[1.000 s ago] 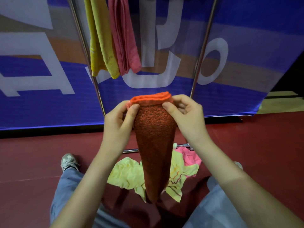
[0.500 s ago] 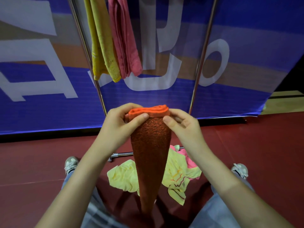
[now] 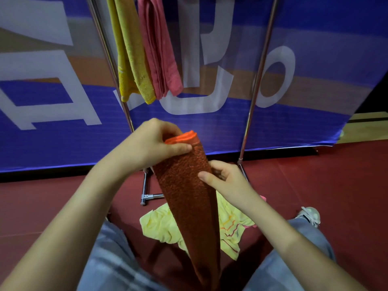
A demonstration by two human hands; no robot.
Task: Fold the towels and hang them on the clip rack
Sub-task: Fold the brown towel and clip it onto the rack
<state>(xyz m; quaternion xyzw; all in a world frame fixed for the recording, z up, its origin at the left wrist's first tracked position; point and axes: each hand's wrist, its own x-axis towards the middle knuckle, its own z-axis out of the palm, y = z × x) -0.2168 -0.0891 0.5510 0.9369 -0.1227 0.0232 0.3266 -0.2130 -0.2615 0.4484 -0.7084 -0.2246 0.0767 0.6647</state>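
Firmly pinches folded orange terry towel at its top edge with left hand; just below that grip, clamps right edge with right hand. Hangs long, narrow, nubbly beneath both grips, brighter orange at layered top.

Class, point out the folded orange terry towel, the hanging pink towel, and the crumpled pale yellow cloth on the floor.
Folded orange terry towel [image 3: 184,198]: head view, middle of its front face.
Hanging pink towel [image 3: 160,51]: head view, mid-length of its folds.
Crumpled pale yellow cloth [image 3: 159,226]: head view, its left lobe.
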